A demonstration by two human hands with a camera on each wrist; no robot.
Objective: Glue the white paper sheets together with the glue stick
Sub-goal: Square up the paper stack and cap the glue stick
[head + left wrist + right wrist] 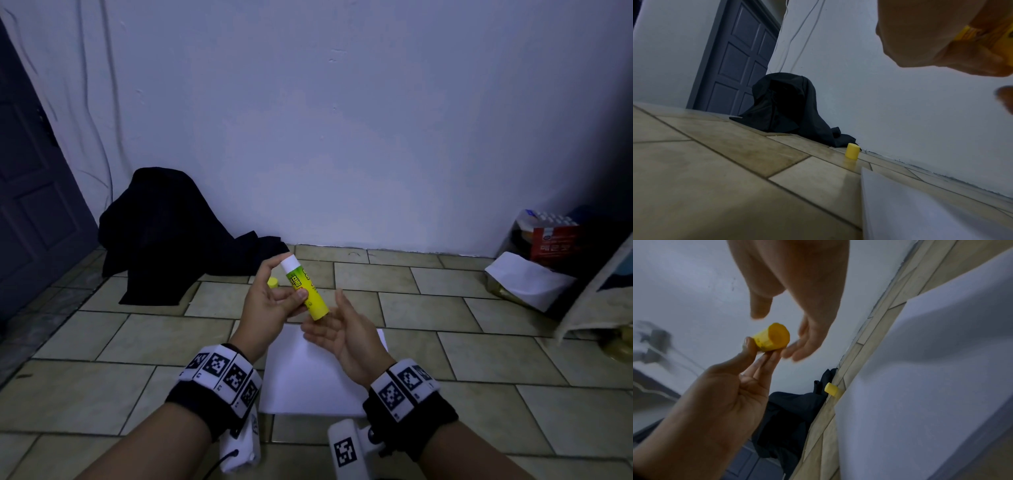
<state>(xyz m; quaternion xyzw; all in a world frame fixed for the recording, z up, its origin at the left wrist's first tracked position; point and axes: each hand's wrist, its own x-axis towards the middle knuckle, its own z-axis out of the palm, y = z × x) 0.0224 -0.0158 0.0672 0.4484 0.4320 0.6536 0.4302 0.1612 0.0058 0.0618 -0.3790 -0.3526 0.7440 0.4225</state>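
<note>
My left hand (270,301) grips a yellow-green glue stick (306,291) at mid-body, uncapped, with its white glue end pointing up and away. My right hand (342,329) is held out beside it, palm up with straight fingers close to the stick's base (772,337); I cannot tell whether they touch it. The yellow cap (272,282) stands on the floor tiles beyond my left hand, also seen as the cap (852,150). The white paper sheets (308,377) lie flat on the floor under both hands. In the left wrist view only a blurred bit of the stick (970,34) shows.
A heap of black cloth (164,233) lies against the wall at the back left, next to a dark door (30,205). At the back right stand a red box (551,240) and a white bag (527,277). Beige tiles (102,342) surround the paper.
</note>
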